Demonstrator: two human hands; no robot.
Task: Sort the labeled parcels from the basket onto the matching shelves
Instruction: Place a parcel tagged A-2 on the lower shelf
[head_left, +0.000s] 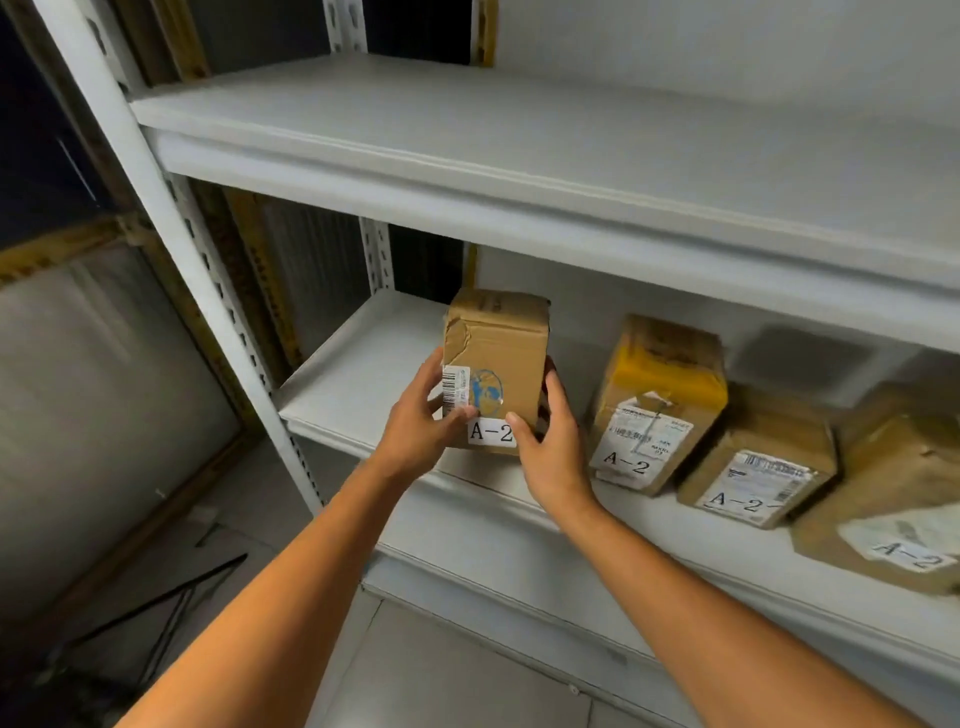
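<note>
Parcel A-2 held at shelf edge

Parcel (496, 364) marked A-2, brown cardboard, upright at front edge of the middle shelf (358, 374), gripped by both hands: left hand (421, 426) on its 9 o'clock side, thumb over the barcode sticker, right hand (553, 447) on its 3 o'clock side. 3 more A-2 boxes (657, 405) sit at 3 o'clock on the same shelf. Upper shelf (467, 130) at 12 o'clock.
</note>
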